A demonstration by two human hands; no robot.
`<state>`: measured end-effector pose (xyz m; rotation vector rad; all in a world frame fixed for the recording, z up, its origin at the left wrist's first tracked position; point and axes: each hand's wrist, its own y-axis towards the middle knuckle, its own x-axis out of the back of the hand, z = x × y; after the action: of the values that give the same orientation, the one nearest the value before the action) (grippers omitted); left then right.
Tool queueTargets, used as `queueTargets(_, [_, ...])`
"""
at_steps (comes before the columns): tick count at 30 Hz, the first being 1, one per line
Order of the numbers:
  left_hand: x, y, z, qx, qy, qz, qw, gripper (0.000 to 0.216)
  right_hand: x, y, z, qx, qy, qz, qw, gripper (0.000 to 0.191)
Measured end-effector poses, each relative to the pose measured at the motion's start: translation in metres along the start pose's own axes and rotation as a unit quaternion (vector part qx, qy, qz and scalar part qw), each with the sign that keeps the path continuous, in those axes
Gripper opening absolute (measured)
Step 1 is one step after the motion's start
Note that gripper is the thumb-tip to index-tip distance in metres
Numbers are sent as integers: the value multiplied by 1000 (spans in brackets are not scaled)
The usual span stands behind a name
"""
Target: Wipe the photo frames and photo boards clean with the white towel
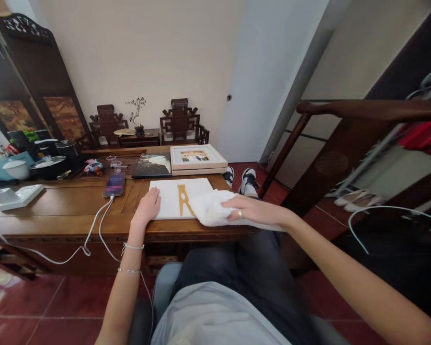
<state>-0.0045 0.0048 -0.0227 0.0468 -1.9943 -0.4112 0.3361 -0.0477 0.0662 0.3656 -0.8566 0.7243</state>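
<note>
A white canvas panel (167,199) with a yellow-brown cat-like figure (182,199) on it lies flat near the front edge of the wooden table. My left hand (149,203) rests on the panel's left edge, fingers stretched out and holding nothing. Bunched in my right hand (249,211) is a white cloth (213,208), which lies over the panel's right part and hides some of it and part of the figure. The cloth trails back under my right wrist, past the table edge. A ring shows on a finger of that hand.
Behind the panel lie a white picture frame (199,159) and a dark picture (153,165). A phone (114,184) with a white cable (95,225) is to the left, near a power strip (21,197). A wooden chair (345,109) stands at the right.
</note>
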Motion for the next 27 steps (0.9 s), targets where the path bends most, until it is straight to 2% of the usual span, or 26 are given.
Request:
queueTargets(3, [-1, 0, 2, 1, 1, -1, 1000, 47, 9, 13, -5, -14, 9, -11, 1000, 14])
queueTargets(7, [-1, 2, 5, -4, 1, -1, 1000, 47, 12, 72, -25, -55, -23, -100, 993, 15])
queueTargets(10, [-2, 3, 6, -7, 5, 3, 1000, 47, 5, 115, -28, -86, -49, -163, 982, 21])
queueTargets(13, [-2, 4, 5, -6, 7, 10, 1000, 48, -13, 135, -17, -78, -58, -179, 979, 21])
queueTargets(16, [-2, 4, 4, -10, 13, 13, 1000, 49, -37, 124, 4, -29, -104, -150, 983, 20])
queueTargets(20, [-2, 4, 3, -14, 18, 17, 1000, 50, -62, 76, 35, 56, -172, -82, 980, 17])
queueTargets(24, [-1, 3, 3, -17, 10, 14, 1000, 49, -64, 38, 50, 103, -153, -7, 983, 15])
queueTargets(27, [-1, 2, 1, -15, 7, 12, 1000, 49, -55, 41, 42, 95, -129, -14, 987, 15])
